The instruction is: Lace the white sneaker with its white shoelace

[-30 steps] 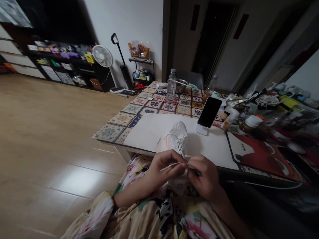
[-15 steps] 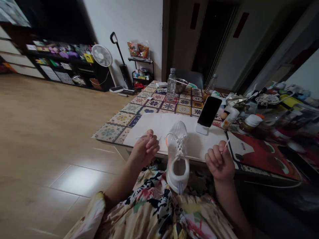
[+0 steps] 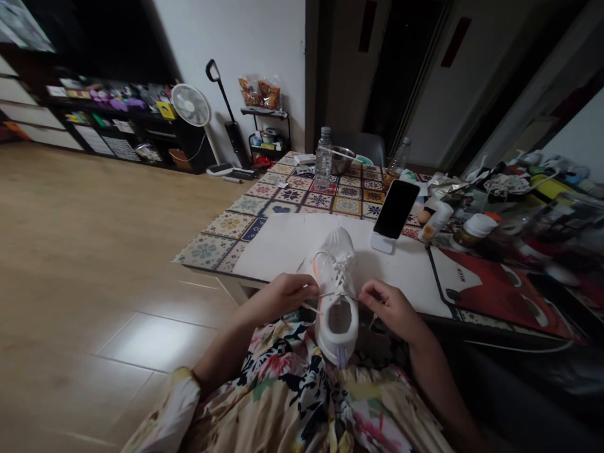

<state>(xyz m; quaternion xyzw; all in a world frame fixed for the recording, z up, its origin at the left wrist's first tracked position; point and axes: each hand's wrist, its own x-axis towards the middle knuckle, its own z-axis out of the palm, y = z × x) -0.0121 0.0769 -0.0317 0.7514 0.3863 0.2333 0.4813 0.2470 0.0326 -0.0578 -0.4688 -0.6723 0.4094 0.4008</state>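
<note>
A white sneaker (image 3: 338,251) with an orange patch on its left side points away from me. Its toe rests over the white sheet on the table, and its heel reaches back over my lap. Close by the shoe's left side, my left hand (image 3: 295,290) pinches a white shoelace (image 3: 311,307), one end of which hangs below the fingers. At the right of the ankle opening, my right hand (image 3: 384,302) has thumb and forefinger closed on the lace on that side. Crossed laces run up the tongue between both hands.
A dark-screened phone (image 3: 396,211) leans on a white stand beyond the shoe. Further back stand a plastic bottle (image 3: 323,160) and a metal bowl (image 3: 343,161). Jars and clutter crowd the right side, near a red mat (image 3: 500,292). The patterned table's edge (image 3: 207,272) is at left.
Both hands have come inward from wide apart to the two sides of the shoe's ankle opening, still pinching the laces. The shoe has stayed nearly in place.
</note>
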